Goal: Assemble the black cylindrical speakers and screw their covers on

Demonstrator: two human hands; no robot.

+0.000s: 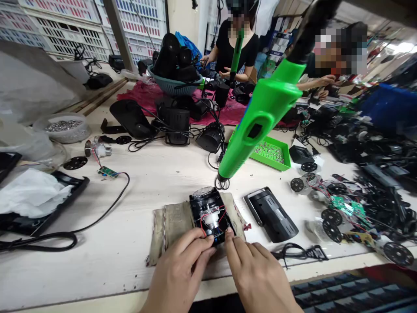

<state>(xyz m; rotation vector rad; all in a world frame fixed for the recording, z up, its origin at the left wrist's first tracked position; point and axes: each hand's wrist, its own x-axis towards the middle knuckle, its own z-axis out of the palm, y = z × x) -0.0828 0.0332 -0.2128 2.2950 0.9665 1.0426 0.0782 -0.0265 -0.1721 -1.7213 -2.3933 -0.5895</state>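
The left hand (179, 269) and the right hand (256, 274) reach forward side by side, fingers angled inward and down, fingertips close together.

Glossy black plastic housing (197, 213)

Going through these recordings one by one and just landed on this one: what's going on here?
A person's left hand and right hand hold the near edge of an open black plastic housing, with red wires and a small motor inside. It lies on a worn cloth pad. A green glue gun hangs just beyond, nozzle near the bench. Across the bench, a co-worker works beside a teal basket.
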